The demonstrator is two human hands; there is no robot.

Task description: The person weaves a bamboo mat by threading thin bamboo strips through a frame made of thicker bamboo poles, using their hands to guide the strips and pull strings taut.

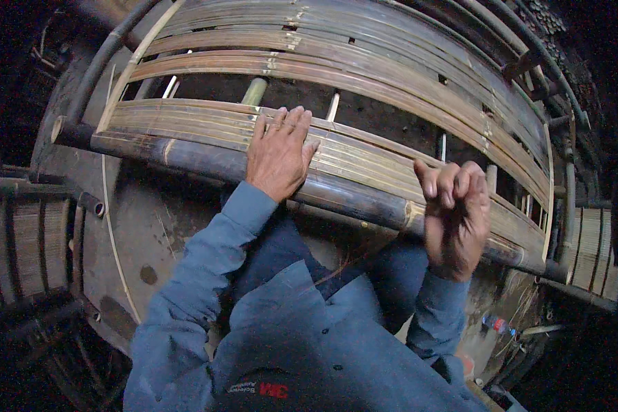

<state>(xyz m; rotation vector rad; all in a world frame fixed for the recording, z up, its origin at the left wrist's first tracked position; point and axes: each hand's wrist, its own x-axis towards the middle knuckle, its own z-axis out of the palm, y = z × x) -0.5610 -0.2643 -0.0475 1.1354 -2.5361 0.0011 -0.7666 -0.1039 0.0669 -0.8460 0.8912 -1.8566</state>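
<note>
A bamboo bench or bed frame [206, 159] spans the view in front of me, its dark front pole running across. Behind the pole lies a band of thin split-bamboo slats [364, 154]. My left hand [279, 154] rests flat on this band, fingers stretched out and pointing away from me. Raised over the band's right part is my right hand [456, 220], its fingers curled in; whether anything sits in them is hidden. Beyond a gap showing green and pale crosspieces [255, 90], wider slat strips [309, 66] stretch to the back, tied at intervals.
Dark bamboo poles [110, 55] rise at the frame's left end. More slatted bamboo pieces [31, 240] stand at far left, and another slatted panel [590, 247] at far right. A plastic bottle [498, 325] lies on the floor at lower right. My knees are under the front pole.
</note>
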